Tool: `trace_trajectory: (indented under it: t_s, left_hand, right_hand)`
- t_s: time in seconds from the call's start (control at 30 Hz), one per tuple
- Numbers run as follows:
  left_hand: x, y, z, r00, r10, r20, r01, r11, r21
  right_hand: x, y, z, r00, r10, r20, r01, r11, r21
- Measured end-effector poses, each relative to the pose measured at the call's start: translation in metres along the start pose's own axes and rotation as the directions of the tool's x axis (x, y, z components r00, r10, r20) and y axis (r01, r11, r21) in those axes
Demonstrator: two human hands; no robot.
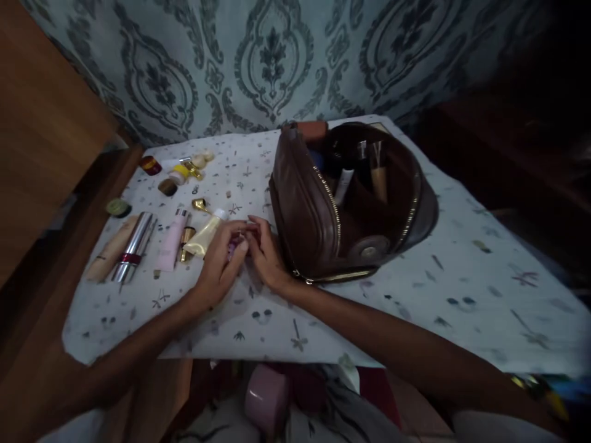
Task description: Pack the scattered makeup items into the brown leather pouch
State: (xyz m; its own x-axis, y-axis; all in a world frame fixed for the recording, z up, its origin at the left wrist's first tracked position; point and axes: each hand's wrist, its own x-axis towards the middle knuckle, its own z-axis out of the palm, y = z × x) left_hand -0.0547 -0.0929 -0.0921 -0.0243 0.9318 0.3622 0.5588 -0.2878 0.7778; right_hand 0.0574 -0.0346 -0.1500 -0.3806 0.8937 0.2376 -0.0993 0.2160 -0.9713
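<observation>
My left hand (220, 261) and my right hand (268, 255) meet on the table, just left of an open brown leather makeup bag (302, 209). The fingers of both are closed around a small purple thing (233, 248), mostly hidden, so its kind cannot be made out. A cream-and-gold squeeze tube (207, 234) with a white cap lies against my left hand. Beyond it is a small gold-coloured item (199, 203). Inside the bag stand a makeup brush (378, 175) and a white-capped tube (344, 186).
Left of my hands lie a pink tube (170, 243), a silver cylinder with a red band (133, 247) and a beige tube (111, 252). Small jars, including a dark red one (150, 165), stand farther back. A patterned cloth (272, 335) covers the table; a patterned curtain (272, 67) hangs behind.
</observation>
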Motion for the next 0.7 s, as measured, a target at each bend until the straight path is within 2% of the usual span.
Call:
trace_trajectory:
  t_s: [0.1, 0.17, 0.2, 0.23, 0.27, 0.33, 0.37, 0.4, 0.47, 0.53, 0.63, 0.7]
  left_hand:
    - [-0.016, 0.01, -0.007, 0.999, 0.051, -0.005, -0.051, 0.995, 0.085]
    - [-0.022, 0.014, -0.014, 0.996, 0.045, 0.076, -0.051, 0.995, 0.08]
    - [-0.024, 0.015, -0.018, 0.985, 0.04, 0.169, -0.049, 0.998, 0.049]
    - [-0.027, 0.017, -0.021, 0.953, 0.05, 0.299, -0.053, 0.999, 0.004]
    - [-0.031, 0.019, -0.024, 0.89, 0.083, 0.448, -0.072, 0.997, -0.041]
    - [-0.041, 0.023, -0.027, 0.693, 0.183, 0.697, -0.179, 0.981, -0.08]
    - [-0.048, 0.026, -0.027, 0.594, 0.222, 0.773, -0.268, 0.961, -0.07]
    - [-0.056, 0.028, -0.026, 0.523, 0.24, 0.818, -0.367, 0.929, -0.038]
    - [-0.07, 0.032, -0.021, 0.464, 0.247, 0.851, -0.542, 0.839, 0.052]
    - [-0.079, 0.034, -0.014, 0.446, 0.259, 0.857, -0.643, 0.759, 0.106]
    - [-0.081, 0.035, -0.005, 0.41, 0.276, 0.869, -0.703, 0.703, 0.109]
    - [-0.079, 0.033, -0.002, 0.399, 0.272, 0.876, -0.691, 0.717, 0.092]
  right_hand:
    - [-0.002, -0.002, 0.0, 0.998, 0.069, 0.003, -0.069, 0.997, 0.047]
    - [-0.001, -0.002, 0.002, 0.996, 0.088, -0.002, -0.088, 0.994, 0.065]
    - [-0.001, -0.002, 0.003, 0.996, 0.092, -0.004, -0.092, 0.993, 0.072]
    - [-0.001, -0.002, 0.003, 0.996, 0.094, -0.005, -0.093, 0.993, 0.078]
    - [0.0, -0.002, 0.004, 0.995, 0.095, -0.008, -0.094, 0.992, 0.083]
    - [0.001, -0.001, 0.004, 0.996, 0.092, -0.008, -0.091, 0.992, 0.086]
    - [0.001, 0.0, 0.004, 0.996, 0.087, -0.005, -0.086, 0.993, 0.084]
    - [0.002, 0.0, 0.004, 0.997, 0.082, -0.003, -0.081, 0.994, 0.079]
    - [0.001, 0.0, 0.003, 0.997, 0.076, 0.004, -0.076, 0.994, 0.074]
    - [0.001, 0.0, 0.003, 0.997, 0.081, 0.002, -0.081, 0.994, 0.07]
    - [0.002, 0.001, 0.004, 0.996, 0.089, -0.003, -0.089, 0.994, 0.063]
    - [0.002, 0.002, 0.004, 0.996, 0.086, 0.008, -0.086, 0.995, 0.059]
